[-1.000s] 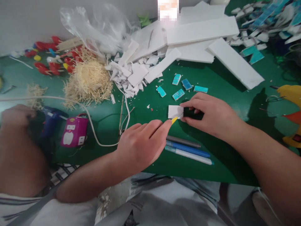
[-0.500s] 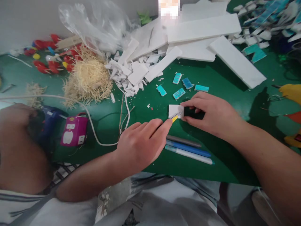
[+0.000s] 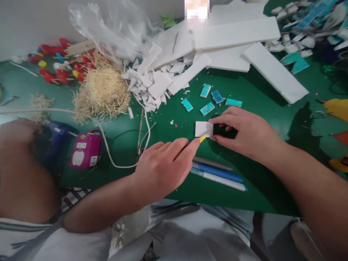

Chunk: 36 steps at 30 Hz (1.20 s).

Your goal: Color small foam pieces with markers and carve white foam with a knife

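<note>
My left hand (image 3: 164,168) is closed around a yellow craft knife (image 3: 202,138), its thin blade lying over a small white foam piece (image 3: 201,128). The handle is mostly hidden in my fist. From the right, my right hand (image 3: 244,132) pinches the foam piece's right end between thumb and fingers, against the green table (image 3: 168,127). Just beyond lie several small blue-patterned foam pieces (image 3: 207,108). A grey pen (image 3: 213,164), a blue pen (image 3: 217,172) and a white marker (image 3: 223,180) rest on the near side.
White foam boards (image 3: 236,32) and foam scraps (image 3: 154,83) pile up at the back. Straw-like shreds (image 3: 104,87), a magenta power adapter (image 3: 85,150), a white cable (image 3: 108,154) and a blue glue gun (image 3: 57,136) occupy the left, beside another person's arm (image 3: 24,170).
Very little differs. Both hands keep their grip on the knife and the foam piece; the whole view has shifted slightly.
</note>
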{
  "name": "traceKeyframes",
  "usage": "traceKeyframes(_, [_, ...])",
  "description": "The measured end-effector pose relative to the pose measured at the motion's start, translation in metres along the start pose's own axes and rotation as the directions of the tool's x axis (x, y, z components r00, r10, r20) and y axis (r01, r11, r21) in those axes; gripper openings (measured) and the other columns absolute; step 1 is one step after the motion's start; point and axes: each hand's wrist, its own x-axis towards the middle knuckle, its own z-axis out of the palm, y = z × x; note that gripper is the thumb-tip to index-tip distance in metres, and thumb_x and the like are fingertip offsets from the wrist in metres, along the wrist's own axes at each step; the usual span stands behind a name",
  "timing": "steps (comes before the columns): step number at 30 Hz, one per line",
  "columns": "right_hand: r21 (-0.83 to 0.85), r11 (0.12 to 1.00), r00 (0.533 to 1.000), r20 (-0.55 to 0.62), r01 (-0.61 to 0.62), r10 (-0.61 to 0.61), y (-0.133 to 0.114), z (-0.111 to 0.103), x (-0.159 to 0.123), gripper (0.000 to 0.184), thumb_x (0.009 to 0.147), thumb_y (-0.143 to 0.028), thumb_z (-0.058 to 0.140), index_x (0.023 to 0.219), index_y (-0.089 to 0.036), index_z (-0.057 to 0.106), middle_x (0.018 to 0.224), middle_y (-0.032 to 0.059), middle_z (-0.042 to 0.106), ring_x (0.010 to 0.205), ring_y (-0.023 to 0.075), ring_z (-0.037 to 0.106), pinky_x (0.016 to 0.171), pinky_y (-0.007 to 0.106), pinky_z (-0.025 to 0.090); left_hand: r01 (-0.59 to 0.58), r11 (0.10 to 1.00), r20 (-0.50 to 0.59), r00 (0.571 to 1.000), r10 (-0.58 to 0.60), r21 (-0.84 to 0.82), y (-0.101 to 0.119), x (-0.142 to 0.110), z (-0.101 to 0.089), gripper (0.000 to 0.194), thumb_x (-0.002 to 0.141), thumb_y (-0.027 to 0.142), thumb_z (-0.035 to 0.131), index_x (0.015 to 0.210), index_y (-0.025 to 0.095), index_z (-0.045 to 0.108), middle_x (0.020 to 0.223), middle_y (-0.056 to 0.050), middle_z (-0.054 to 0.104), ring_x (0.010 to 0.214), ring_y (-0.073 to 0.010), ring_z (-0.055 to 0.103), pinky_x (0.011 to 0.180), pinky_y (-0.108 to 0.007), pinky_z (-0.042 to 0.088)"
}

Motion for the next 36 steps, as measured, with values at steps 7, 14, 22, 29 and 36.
traceKeyframes(7, [-0.021, 1.000, 1.000, 0.009, 0.015, -0.015, 0.0002, 0.0001, -0.0006, 0.031, 0.092, -0.037, 0.070, 0.117, -0.024, 0.084, 0.099, 0.0084, 0.074, 0.072, 0.0186, 0.065, 0.066, 0.033, 0.054, -0.003, 1.000, -0.008, 1.000, 0.002, -0.022, 0.0002, 0.0010, 0.0008, 0.023, 0.107, 0.012, 0.061, 0.125, 0.015, 0.075, 0.100, 0.000, 0.084, 0.073, -0.0126, 0.078, 0.058, -0.033, 0.054])
traceKeyframes(14, [-0.032, 0.999, 1.000, 0.003, 0.008, -0.008, -0.0006, 0.0002, -0.0002, 0.029, 0.090, -0.039, 0.072, 0.114, -0.026, 0.084, 0.100, 0.0073, 0.076, 0.073, 0.0190, 0.065, 0.066, 0.033, 0.054, -0.002, 1.000, 0.031, 1.000, 0.002, -0.001, -0.0015, -0.0003, 0.0004, 0.026, 0.106, 0.013, 0.061, 0.129, 0.020, 0.072, 0.102, 0.002, 0.084, 0.075, -0.0103, 0.078, 0.061, -0.030, 0.054])
traceKeyframes(22, [-0.019, 1.000, 1.000, 0.003, -0.002, 0.002, -0.0017, -0.0002, 0.0009, 0.031, 0.089, -0.037, 0.072, 0.114, -0.026, 0.084, 0.099, 0.0073, 0.076, 0.070, 0.0180, 0.064, 0.065, 0.034, 0.054, -0.007, 1.000, 0.009, 1.000, 0.007, -0.020, -0.0016, 0.0001, -0.0008, 0.026, 0.107, 0.011, 0.061, 0.129, 0.016, 0.073, 0.101, 0.001, 0.085, 0.074, -0.0112, 0.078, 0.059, -0.032, 0.053])
traceKeyframes(29, [-0.015, 1.000, 1.000, 0.011, -0.008, 0.008, -0.0014, -0.0001, 0.0009, 0.032, 0.089, -0.038, 0.071, 0.115, -0.026, 0.085, 0.099, 0.0071, 0.075, 0.072, 0.0187, 0.065, 0.066, 0.034, 0.054, -0.005, 1.000, 0.026, 1.000, 0.006, -0.006, -0.0015, 0.0001, 0.0002, 0.027, 0.106, 0.012, 0.060, 0.130, 0.018, 0.073, 0.103, 0.001, 0.085, 0.075, -0.0105, 0.078, 0.060, -0.030, 0.053])
traceKeyframes(36, [-0.023, 1.000, 1.000, -0.005, -0.005, 0.004, -0.0017, 0.0004, 0.0001, 0.033, 0.089, -0.038, 0.070, 0.116, -0.026, 0.085, 0.101, 0.0078, 0.077, 0.072, 0.0181, 0.065, 0.067, 0.034, 0.055, -0.015, 1.000, 0.018, 1.000, 0.015, -0.020, -0.0018, 0.0002, 0.0010, 0.027, 0.105, 0.011, 0.061, 0.127, 0.016, 0.075, 0.101, 0.001, 0.084, 0.071, -0.0116, 0.076, 0.058, -0.032, 0.052])
